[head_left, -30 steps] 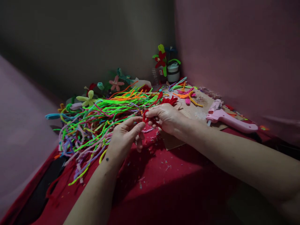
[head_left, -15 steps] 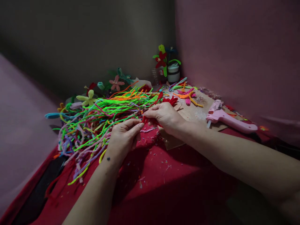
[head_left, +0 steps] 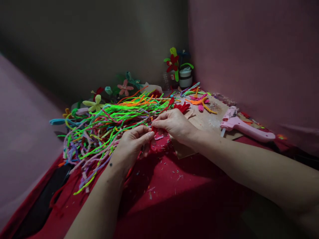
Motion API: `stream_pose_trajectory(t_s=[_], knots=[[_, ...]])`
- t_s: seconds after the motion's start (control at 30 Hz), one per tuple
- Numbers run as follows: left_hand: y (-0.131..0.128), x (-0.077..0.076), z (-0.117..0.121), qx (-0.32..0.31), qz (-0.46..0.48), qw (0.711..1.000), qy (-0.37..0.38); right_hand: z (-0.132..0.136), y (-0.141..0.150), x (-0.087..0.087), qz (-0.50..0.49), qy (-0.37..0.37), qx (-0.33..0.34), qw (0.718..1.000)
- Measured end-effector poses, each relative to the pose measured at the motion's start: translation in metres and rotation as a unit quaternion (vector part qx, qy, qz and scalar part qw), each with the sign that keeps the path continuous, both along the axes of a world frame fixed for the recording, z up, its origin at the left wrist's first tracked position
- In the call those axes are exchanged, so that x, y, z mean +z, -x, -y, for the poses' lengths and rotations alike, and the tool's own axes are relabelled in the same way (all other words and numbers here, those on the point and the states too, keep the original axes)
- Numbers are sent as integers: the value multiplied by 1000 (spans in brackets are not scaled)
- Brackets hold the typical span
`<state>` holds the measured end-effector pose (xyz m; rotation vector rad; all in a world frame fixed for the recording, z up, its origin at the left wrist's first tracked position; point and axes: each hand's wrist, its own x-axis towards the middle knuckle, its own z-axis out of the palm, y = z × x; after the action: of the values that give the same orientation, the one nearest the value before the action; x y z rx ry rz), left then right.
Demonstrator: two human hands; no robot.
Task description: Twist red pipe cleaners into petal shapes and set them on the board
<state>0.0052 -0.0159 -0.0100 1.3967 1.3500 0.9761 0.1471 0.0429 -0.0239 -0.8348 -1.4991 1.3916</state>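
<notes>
Red fuzzy stem (head_left: 154, 130) mostly hidden by the fingers (head_left: 159, 123), both forearms (head_left: 98, 196) cut off at the frame's edges

The piled stems (head_left: 124, 108) look fuzzy, the table cover (head_left: 179, 189) matt cloth, the glue gun (head_left: 245, 128) smooth plastic.

Red strand (head_left: 154, 130) — loop now mostly hidden between left grip (head_left: 132, 142), right grip (head_left: 176, 125).

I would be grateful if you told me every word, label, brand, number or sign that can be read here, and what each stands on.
None can be read.
Small pale label at the back, left of the lidded cup: too small and blurred to read; I cannot tell clearly what it is on.
Pink glue gun: no readable marking.
</notes>
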Motion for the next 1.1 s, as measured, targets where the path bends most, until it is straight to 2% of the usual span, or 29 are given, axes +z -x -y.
stream_pose_trajectory(t_s=[0.1,0.17,0.23,0.33,0.43,0.53,0.67,0.73,0.83,0.9,0.97,1.03,1.1], knots=[[0,-1,-1,27,9,1000,-2,1,1,-1,9,11,20,1000],[2,-1,-2,58,26,998,-9,2,0,-1,45,-9,23,999],[6,-1,-3,81,38,996,-19,3,-1,-1,114,-63,4,991],[9,-1,-3,85,36,995,-26,2,-2,-4,205,-161,-37,965],[9,0,-3,85,32,995,-29,1,-1,-6,192,-198,-42,960],[6,3,-2,107,30,993,-38,1,0,-6,114,-172,-30,978],[2,4,-1,128,12,990,-59,1,2,-3,7,-51,16,999],[2,3,-1,124,0,990,-68,1,3,-4,-2,-17,32,999],[4,0,-2,129,3,988,-82,-1,4,-6,49,-7,42,998],[5,-1,-3,140,11,986,-88,-1,3,-7,111,-37,41,992],[5,-1,-3,148,8,985,-91,0,2,-8,171,-103,27,979],[4,1,-2,155,-1,984,-90,1,1,-8,209,-160,3,965],[2,2,-1,163,-7,983,-89,2,0,-8,225,-179,-9,958]])
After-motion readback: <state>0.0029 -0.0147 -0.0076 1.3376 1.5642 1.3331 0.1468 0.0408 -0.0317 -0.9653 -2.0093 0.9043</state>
